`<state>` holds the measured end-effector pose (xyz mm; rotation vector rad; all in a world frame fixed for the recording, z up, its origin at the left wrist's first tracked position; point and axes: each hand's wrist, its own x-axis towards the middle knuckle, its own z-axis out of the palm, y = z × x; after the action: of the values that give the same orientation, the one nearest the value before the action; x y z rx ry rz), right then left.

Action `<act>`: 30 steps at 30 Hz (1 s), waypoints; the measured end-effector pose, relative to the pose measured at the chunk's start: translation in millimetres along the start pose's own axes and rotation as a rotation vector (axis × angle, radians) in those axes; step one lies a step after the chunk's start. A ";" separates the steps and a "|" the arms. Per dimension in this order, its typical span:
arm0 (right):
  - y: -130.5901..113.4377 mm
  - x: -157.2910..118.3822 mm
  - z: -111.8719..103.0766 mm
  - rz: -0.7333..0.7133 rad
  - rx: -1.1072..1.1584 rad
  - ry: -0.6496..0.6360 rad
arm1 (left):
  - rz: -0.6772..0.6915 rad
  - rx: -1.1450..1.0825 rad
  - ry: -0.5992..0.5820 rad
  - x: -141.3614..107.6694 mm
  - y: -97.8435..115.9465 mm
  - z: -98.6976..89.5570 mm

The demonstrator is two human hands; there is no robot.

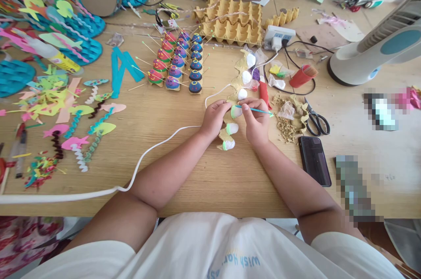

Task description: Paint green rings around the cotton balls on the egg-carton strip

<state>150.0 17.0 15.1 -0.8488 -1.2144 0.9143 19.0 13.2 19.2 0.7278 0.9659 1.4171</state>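
A strip of egg carton [234,81] runs front to back at the middle of the table, with several white rounded lumps on it. The three nearest lumps, such as the front one [229,144], have bright green along an edge. My left hand [215,116] pinches the strip's left side near its middle. In my right hand [255,122] is a thin blue tool [253,109], held between thumb and fingers, its left end touching the green-edged lump [236,112] between my hands. The tool's right end points past my fingers.
Painted carton strips with pins [176,66] stand behind my left hand. Scissors [317,121], a black phone [315,160] and a grey-white fan [368,59] are at the right. A white cable [144,154] crosses the left side. Paper fish [75,142] lie left; egg trays [233,22] lie behind.
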 end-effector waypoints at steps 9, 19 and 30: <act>20.9 10.6 -12.5 0.115 0.035 0.184 | -0.301 -0.247 -0.003 11.1 7.7 -0.7; 20.9 8.2 -10.8 0.223 0.086 0.030 | -0.298 -0.207 -0.036 10.5 12.8 -5.4; 16.8 7.9 -7.8 0.523 0.399 -0.220 | -0.334 -0.236 -0.211 8.3 13.5 -6.6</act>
<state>156.6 30.5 1.7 -0.7626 -0.9525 1.6483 6.1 21.4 27.1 0.5017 0.7033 1.1130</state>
